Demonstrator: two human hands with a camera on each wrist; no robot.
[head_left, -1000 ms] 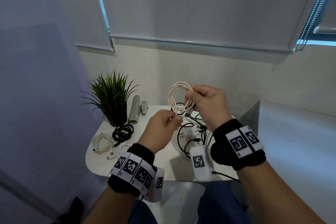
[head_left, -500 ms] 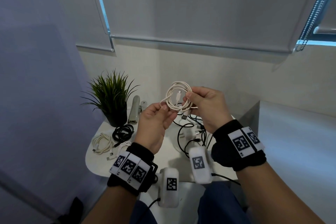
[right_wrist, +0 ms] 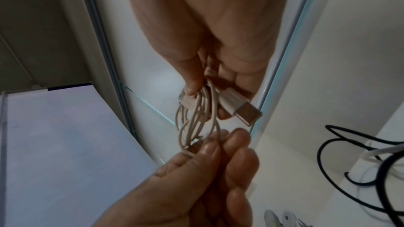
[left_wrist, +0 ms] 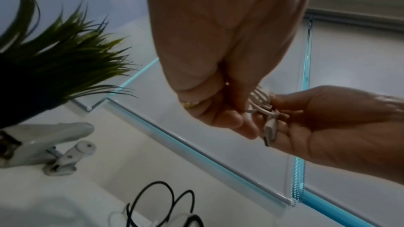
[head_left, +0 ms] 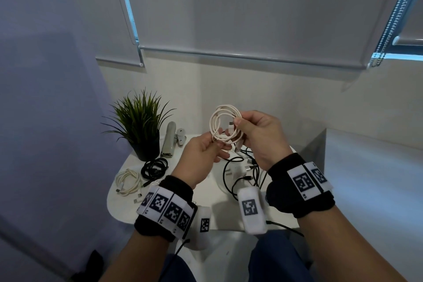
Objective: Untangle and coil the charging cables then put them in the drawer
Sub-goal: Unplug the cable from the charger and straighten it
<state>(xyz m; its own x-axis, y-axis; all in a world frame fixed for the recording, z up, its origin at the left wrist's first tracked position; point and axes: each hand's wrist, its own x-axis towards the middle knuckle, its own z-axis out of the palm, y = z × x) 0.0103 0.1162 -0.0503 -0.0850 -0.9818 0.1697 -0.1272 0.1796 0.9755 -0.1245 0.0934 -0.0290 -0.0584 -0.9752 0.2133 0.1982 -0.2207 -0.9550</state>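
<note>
While above the table (head_left: 304, 153), white coiled cable (head_left: 225, 125) pinched by left hand (head_left: 201, 155) and right hand (head_left: 261, 135) fingers.

We read little: the right wristband (head_left: 304, 181), at the lower right of the head view, bears black square codes and a tiny mark like "R5", blurred. The left wristband (head_left: 167, 208) shows similar codes; its small letters are illegible.

Pale walls, lowered roller blinds (head_left: 251, 7) — small white table (head_left: 217, 208)
</note>
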